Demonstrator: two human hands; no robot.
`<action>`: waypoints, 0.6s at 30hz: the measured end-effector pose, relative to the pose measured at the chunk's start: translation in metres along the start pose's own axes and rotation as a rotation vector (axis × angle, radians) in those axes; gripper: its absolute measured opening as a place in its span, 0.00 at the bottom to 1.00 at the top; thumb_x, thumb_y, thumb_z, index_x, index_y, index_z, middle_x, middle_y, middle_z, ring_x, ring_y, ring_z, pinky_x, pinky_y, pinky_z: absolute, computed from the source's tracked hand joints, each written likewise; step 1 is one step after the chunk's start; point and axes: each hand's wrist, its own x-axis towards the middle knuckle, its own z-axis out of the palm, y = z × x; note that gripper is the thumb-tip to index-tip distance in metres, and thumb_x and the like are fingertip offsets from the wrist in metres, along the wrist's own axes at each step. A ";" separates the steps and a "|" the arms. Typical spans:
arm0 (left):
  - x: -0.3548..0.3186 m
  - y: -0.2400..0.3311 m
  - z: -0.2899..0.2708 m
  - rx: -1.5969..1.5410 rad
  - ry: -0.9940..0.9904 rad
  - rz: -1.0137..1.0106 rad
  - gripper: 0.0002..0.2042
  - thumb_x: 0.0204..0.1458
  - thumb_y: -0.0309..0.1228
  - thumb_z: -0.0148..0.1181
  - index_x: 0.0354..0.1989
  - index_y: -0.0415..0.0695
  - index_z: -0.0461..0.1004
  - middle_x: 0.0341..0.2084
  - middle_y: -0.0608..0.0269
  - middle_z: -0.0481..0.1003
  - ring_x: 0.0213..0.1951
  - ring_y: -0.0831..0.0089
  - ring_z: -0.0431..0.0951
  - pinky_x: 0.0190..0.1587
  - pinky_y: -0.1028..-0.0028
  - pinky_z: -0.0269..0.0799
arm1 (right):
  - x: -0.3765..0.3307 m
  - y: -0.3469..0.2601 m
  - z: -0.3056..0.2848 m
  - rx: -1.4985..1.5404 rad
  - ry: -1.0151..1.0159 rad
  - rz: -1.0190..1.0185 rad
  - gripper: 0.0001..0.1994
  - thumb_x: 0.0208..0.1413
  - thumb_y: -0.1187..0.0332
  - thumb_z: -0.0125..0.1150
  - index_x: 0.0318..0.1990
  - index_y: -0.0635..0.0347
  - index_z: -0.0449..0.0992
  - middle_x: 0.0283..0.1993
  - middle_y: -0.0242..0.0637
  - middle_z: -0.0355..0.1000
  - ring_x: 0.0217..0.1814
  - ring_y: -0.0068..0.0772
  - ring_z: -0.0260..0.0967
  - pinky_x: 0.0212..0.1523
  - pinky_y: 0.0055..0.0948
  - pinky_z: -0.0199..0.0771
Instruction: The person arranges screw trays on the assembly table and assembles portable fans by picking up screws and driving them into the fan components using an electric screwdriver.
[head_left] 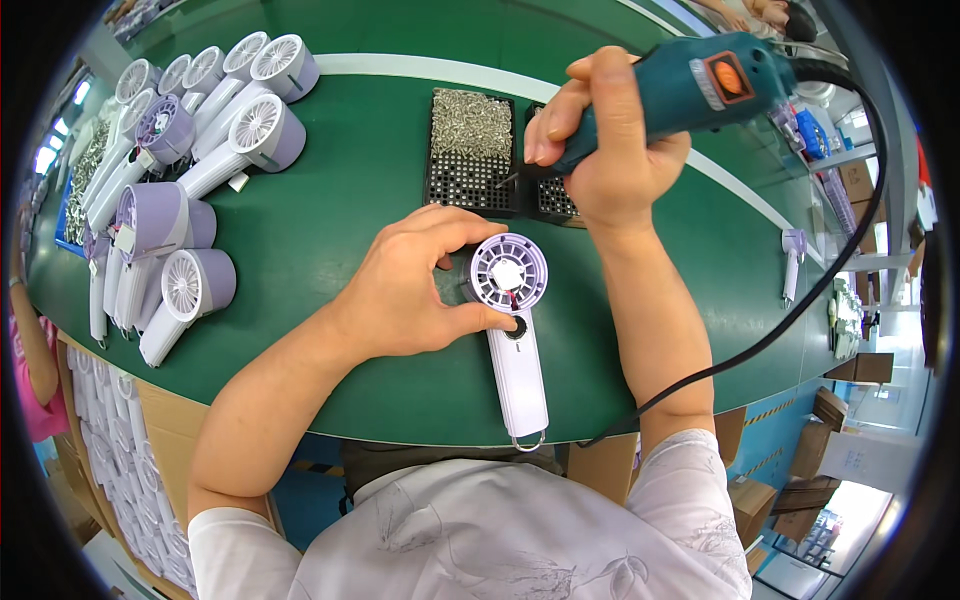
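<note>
A small handheld fan (pixel 519 370), white with a purple-rimmed round head, lies on the green table in front of me, its handle toward me. My left hand (pixel 420 285) grips its head, thumb below near the dark round button and fingers curled over the top. Inside the open head a white centre and a bit of red wire show. My right hand (pixel 625 150) is wrapped round a dark green electric screwdriver (pixel 670 90) with an orange switch. Its thin bit points left, over the black screw tray (pixel 470 185), which is partly filled with small silvery screws.
Several assembled fans (pixel 265 135) are piled at the left, beside a blue bin (pixel 68 225) of small metal parts. A second black tray (pixel 553 197) sits partly behind my right hand. The screwdriver's black cable (pixel 800 325) loops down the right side. Another fan (pixel 793 262) lies far right.
</note>
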 end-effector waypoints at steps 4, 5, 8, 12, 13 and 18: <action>0.001 -0.001 0.002 -0.003 0.013 0.009 0.32 0.34 0.34 0.84 0.51 0.38 0.79 0.45 0.57 0.80 0.42 0.69 0.77 0.40 0.73 0.73 | 0.002 -0.017 -0.011 0.150 -0.075 -0.027 0.16 0.72 0.59 0.45 0.44 0.64 0.73 0.20 0.36 0.66 0.14 0.28 0.61 0.18 0.35 0.68; 0.000 -0.001 0.001 0.003 0.014 0.002 0.32 0.34 0.34 0.84 0.51 0.38 0.79 0.45 0.57 0.80 0.42 0.69 0.77 0.40 0.73 0.74 | 0.004 -0.021 -0.013 0.184 -0.147 -0.044 0.19 0.74 0.55 0.40 0.46 0.60 0.73 0.21 0.34 0.65 0.14 0.27 0.59 0.18 0.34 0.67; 0.001 0.001 0.000 0.007 0.006 -0.009 0.32 0.34 0.34 0.84 0.51 0.38 0.79 0.45 0.57 0.80 0.43 0.69 0.77 0.41 0.73 0.74 | 0.005 -0.043 -0.015 0.268 -0.285 -0.040 0.24 0.75 0.49 0.34 0.49 0.58 0.73 0.23 0.33 0.66 0.15 0.27 0.59 0.17 0.31 0.66; 0.000 0.000 -0.002 0.006 -0.005 -0.027 0.31 0.34 0.33 0.84 0.51 0.39 0.79 0.44 0.58 0.79 0.43 0.68 0.77 0.41 0.73 0.73 | -0.007 -0.076 -0.002 0.217 -0.314 0.112 0.25 0.74 0.47 0.33 0.50 0.59 0.71 0.24 0.34 0.67 0.16 0.27 0.61 0.18 0.32 0.69; 0.000 0.000 -0.002 0.007 -0.005 -0.028 0.31 0.34 0.33 0.84 0.51 0.39 0.79 0.44 0.58 0.79 0.43 0.68 0.77 0.41 0.73 0.73 | -0.007 -0.069 -0.005 0.217 -0.313 0.112 0.25 0.74 0.47 0.33 0.50 0.59 0.71 0.24 0.34 0.67 0.16 0.27 0.61 0.18 0.32 0.69; 0.001 0.001 -0.001 -0.014 0.000 -0.025 0.31 0.33 0.31 0.84 0.50 0.39 0.79 0.42 0.59 0.79 0.43 0.68 0.76 0.41 0.72 0.72 | -0.011 -0.057 -0.009 0.058 -0.384 -0.012 0.23 0.74 0.49 0.38 0.50 0.61 0.69 0.23 0.34 0.67 0.15 0.28 0.62 0.18 0.33 0.70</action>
